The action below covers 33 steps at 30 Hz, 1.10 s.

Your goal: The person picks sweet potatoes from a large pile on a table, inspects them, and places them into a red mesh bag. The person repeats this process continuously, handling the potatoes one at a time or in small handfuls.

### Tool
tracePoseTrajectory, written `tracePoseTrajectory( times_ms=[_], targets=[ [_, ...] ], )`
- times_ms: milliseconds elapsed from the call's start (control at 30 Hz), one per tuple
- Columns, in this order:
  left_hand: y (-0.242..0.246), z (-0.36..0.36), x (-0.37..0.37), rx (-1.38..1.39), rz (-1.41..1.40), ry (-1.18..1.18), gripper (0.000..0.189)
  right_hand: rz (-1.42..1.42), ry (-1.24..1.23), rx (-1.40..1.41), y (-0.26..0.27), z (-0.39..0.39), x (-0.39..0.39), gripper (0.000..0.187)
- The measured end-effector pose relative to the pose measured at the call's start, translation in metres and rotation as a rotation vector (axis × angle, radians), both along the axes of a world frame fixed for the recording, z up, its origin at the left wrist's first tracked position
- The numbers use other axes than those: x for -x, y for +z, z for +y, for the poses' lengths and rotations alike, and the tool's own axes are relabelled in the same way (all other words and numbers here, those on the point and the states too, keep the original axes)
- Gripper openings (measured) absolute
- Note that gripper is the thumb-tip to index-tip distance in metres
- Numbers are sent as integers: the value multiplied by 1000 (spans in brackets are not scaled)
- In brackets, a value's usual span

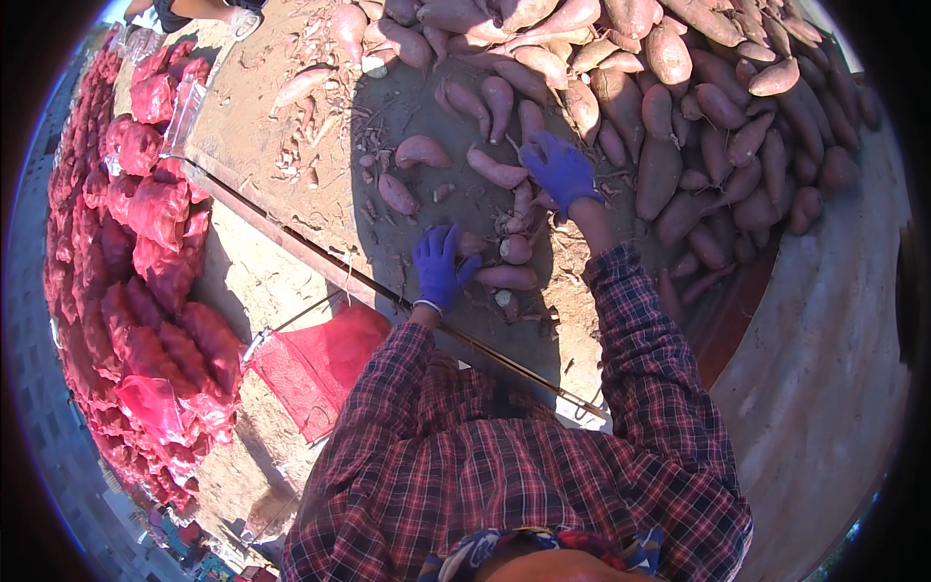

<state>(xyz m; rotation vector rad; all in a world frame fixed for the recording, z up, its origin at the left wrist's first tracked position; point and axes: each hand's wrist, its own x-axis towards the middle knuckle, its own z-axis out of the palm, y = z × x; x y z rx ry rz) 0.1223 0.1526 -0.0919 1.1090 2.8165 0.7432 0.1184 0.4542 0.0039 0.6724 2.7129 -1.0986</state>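
Observation:
My left hand (pixel 441 268), in a purple-blue glove, rests low over the truck-bed-like floor, with its thumb spread from the fingers. A small sweet potato (pixel 473 244) lies beside it, between thumb and forefinger. Another sweet potato (pixel 507 276) lies just right of the thumb. My right hand (pixel 558 173), gloved alike, reaches farther out with bent fingers near the right end of a curved sweet potato (pixel 496 169). What lies under its palm is hidden. Several loose sweet potatoes, such as a bent one (pixel 422 151), are scattered beyond my left hand.
A large heap of sweet potatoes (pixel 662 124) rises ahead and to the right. A metal edge (pixel 291 231) runs diagonally before my body. Left of it hangs a red mesh bag (pixel 324 360); filled red bags (pixel 156 211) are stacked beyond. Another person's shoe (pixel 245 24) shows at upper left.

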Motion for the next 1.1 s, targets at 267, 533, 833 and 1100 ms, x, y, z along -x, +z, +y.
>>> tracePoseTrajectory(
  times_ms=[267,533,833,1100],
  targets=[
    [-9,2,-4,-10,-21,63,69,-86,-365,-347,-70,-4,128,76],
    [-9,-2,-6,-12,-36,72,71,119,-176,-318,-90,-3,97,76],
    [-1,-1,-2,-58,-68,49,66,458,-529,590,-58,16,61,55],
    [31,8,22,-845,-847,-62,65,455,-430,761,-20,-84,-6,43]
  ],
)
